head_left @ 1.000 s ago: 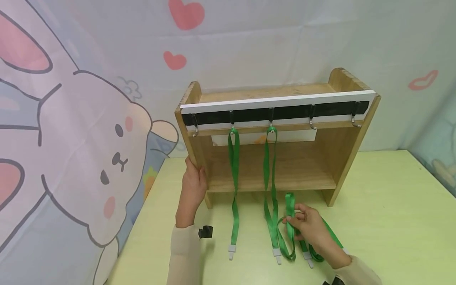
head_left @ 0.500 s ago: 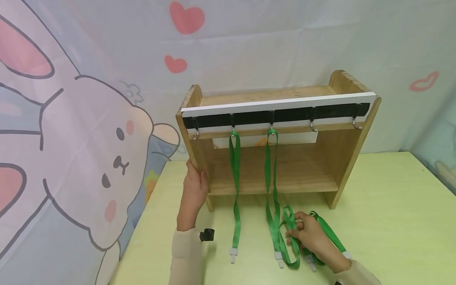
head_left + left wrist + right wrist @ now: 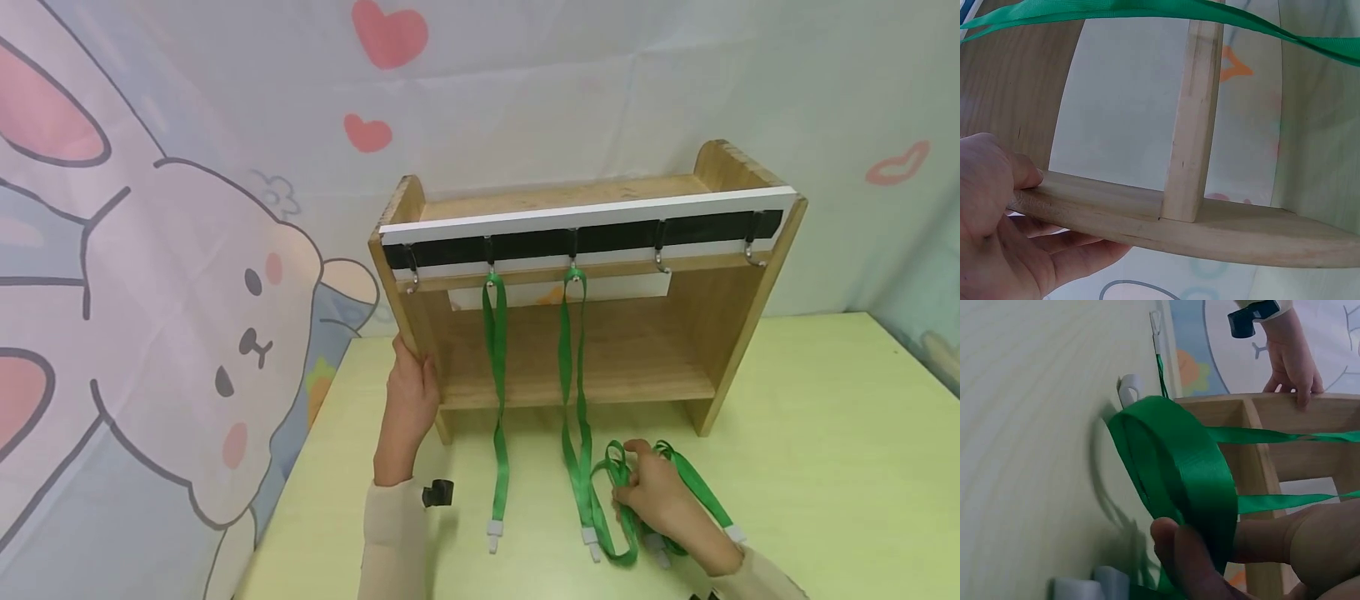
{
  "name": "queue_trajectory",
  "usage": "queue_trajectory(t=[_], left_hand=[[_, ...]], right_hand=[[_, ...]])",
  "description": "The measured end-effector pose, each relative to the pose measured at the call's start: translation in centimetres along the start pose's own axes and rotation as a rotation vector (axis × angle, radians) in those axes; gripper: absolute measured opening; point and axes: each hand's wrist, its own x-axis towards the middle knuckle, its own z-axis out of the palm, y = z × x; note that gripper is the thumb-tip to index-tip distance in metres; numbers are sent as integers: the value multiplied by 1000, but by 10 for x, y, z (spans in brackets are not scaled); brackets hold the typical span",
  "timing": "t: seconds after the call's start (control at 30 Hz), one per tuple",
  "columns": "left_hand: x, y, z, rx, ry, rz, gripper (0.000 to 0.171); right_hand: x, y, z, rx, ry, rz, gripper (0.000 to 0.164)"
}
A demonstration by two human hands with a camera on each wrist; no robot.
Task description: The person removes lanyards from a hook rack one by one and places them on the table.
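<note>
My left hand (image 3: 411, 392) grips the left side panel of a wooden shelf (image 3: 577, 354); in the left wrist view its thumb lies on one face, its fingers on the other. Over the table, my right hand (image 3: 663, 496) pinches a looped green lanyard (image 3: 1204, 469) between thumb and fingers, low in front of the shelf. One green lanyard (image 3: 499, 392) hangs from the second hook from the left. Another hanging lanyard (image 3: 566, 358) is on the middle hook, its white clip (image 3: 590, 537) beside the held loop. Partly behind my right hand lies a further green lanyard (image 3: 697, 483).
Across the shelf's top front runs a white and black strip (image 3: 615, 242) with several metal hooks. The right-hand hooks (image 3: 752, 254) carry nothing. Below stands a pale yellow-green table (image 3: 825, 467), and a printed cloth (image 3: 570, 92) hangs behind.
My right hand has lowered slightly toward the table and moved a little right, and the lanyard loop in it has sunk and bent over. The left hand stays on the side panel.
</note>
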Motion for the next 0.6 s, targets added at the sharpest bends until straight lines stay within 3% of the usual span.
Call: queue_trajectory(t=[0.33,0.6], left_hand=[[1,0,0,-5,-7,-5,49],[1,1,0,-15,-14,-18,50]], right_hand=[[-10,-11,-7,-322,35,-83,55],[-12,-11,-12,-414,29,-96,44]])
